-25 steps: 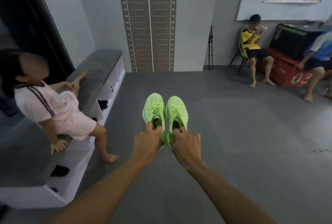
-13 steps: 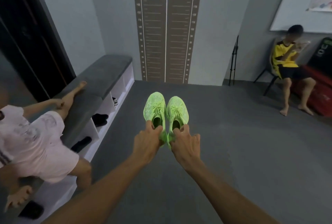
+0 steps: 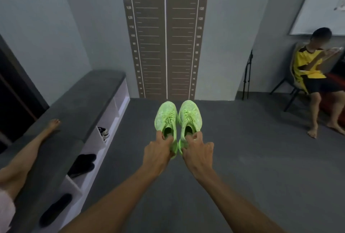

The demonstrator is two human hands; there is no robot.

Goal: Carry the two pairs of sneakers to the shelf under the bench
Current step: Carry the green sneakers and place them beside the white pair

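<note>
I've closed in: the bench now lies nearer at nine o'clock. My left hand and right hand each grip one green sneaker midair, shelf next.

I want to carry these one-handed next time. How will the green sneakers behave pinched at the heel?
Green sneakers look knit and soft, so the collars likely flex. Each hangs level from the left hand and right hand, suggesting lightness. Toes may swing.

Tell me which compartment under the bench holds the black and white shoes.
The third compartment from the near end holds them; the two nearer ones hold black footwear.
</note>
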